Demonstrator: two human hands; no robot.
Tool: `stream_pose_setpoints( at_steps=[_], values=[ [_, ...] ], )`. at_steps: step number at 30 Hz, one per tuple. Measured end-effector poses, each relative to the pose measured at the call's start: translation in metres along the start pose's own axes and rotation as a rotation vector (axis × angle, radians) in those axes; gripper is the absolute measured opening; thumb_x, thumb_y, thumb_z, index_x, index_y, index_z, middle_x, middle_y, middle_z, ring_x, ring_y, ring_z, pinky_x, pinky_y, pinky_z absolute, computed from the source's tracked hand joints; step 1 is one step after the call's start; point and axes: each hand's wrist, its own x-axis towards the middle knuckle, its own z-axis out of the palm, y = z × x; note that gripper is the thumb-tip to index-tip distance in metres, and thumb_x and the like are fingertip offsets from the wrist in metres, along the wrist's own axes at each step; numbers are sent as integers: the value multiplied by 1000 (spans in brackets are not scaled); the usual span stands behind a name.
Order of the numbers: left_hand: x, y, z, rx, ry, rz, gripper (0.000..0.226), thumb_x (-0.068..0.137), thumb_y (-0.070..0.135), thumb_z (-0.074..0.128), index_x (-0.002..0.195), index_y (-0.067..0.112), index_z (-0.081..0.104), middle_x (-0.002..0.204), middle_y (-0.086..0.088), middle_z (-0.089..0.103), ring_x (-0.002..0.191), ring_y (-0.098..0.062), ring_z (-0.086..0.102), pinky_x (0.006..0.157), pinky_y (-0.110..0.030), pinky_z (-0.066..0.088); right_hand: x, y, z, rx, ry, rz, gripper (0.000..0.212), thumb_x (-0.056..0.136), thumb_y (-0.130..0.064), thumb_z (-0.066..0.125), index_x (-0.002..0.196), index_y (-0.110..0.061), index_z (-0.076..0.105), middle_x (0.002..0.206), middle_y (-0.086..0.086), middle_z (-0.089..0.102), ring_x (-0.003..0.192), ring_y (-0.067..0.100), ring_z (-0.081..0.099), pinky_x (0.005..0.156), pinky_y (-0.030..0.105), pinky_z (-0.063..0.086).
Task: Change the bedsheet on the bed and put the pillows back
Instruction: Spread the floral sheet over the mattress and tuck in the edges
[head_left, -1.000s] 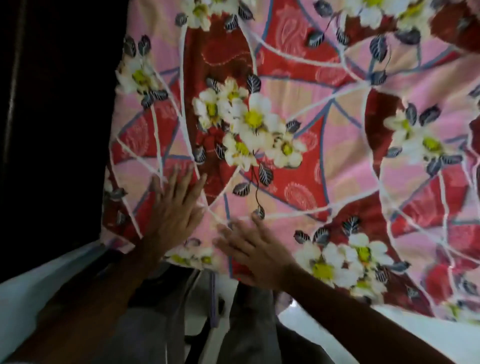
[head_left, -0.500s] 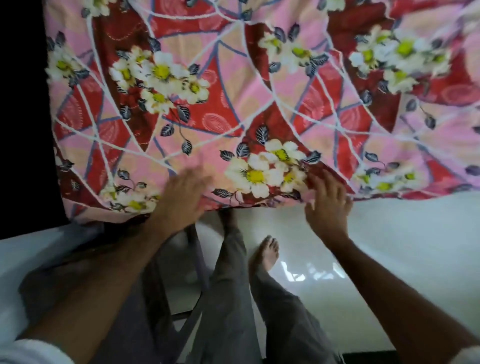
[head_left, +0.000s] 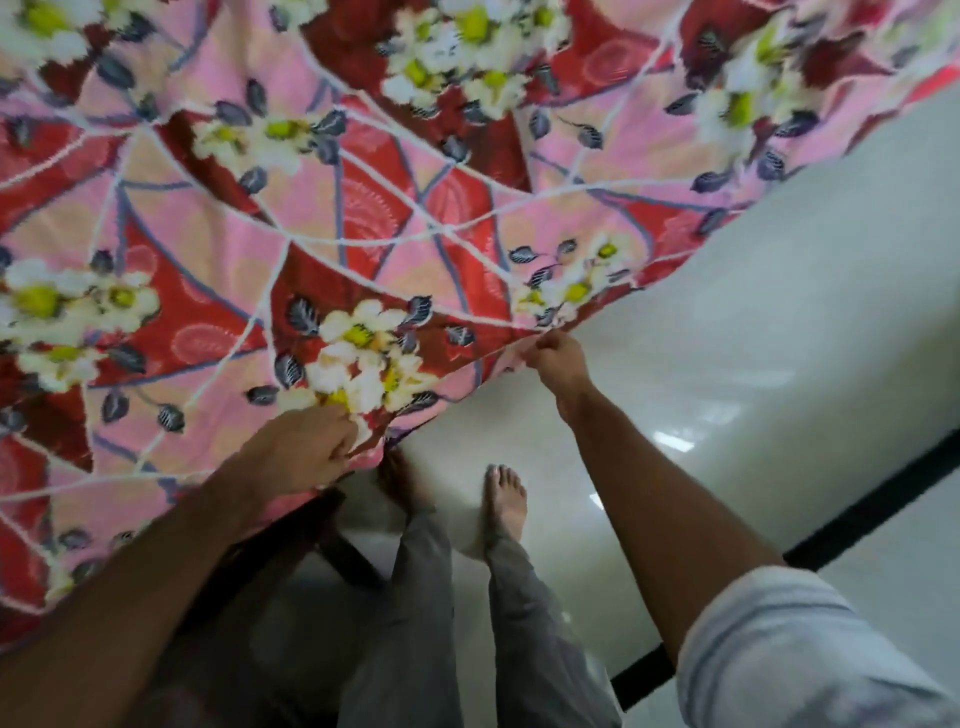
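Gripping the pink-and-red floral cotton bedsheet (head_left: 363, 218) along its near hem: left hand (head_left: 306, 447) pinching, right hand (head_left: 558, 358) pinching further along, likely tensioning it flat over the bed.

A bedsheet (head_left: 363, 208) spread wide over the bed — pink and red panels crossed by white and blue lines, with clusters of white flowers (yellow centres, dark leaves). Its near edge runs diagonally, lifted slightly above a pale glossy floor.
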Motion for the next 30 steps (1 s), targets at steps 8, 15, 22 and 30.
stream_pose_setpoints(
  at_steps=[8, 15, 22, 30],
  values=[
    [74, 18, -98, -98, 156, 186, 35, 91, 50, 42, 108, 25, 60, 105, 4, 59, 97, -20, 61, 78, -41, 53, 0, 5, -77, -276, -46, 174, 15, 86, -12, 70, 101, -9, 64, 96, 9, 64, 87, 22, 59, 71, 27, 44],
    [181, 93, -165, 114, 356, 230, 63, 97, 36, 61, 153, 24, 35, 163, -9, 29, 149, -36, 30, 112, -65, 36, 70, -50, -151, 210, 247, 63, 43, 95, -37, 61, 104, 5, 63, 87, 11, 55, 81, 22, 52, 71, 38, 40],
    [268, 170, -192, 159, 286, 95, 68, 103, 50, 43, 162, 28, 17, 171, -5, 6, 156, -37, 9, 115, -69, 22, 143, -74, -232, 146, 273, 1, 25, 84, -7, 65, 66, -18, 52, 66, -2, 59, 63, 10, 60, 56, 20, 44],
    [376, 302, -292, 188, 243, 184, 70, 98, 35, 59, 159, 26, 26, 170, -7, 14, 156, -39, 8, 116, -73, 20, 181, -52, -426, 43, 283, 97, 8, 89, -20, 60, 89, -13, 63, 88, 5, 73, 92, 27, 70, 84, 41, 56]
  ],
)
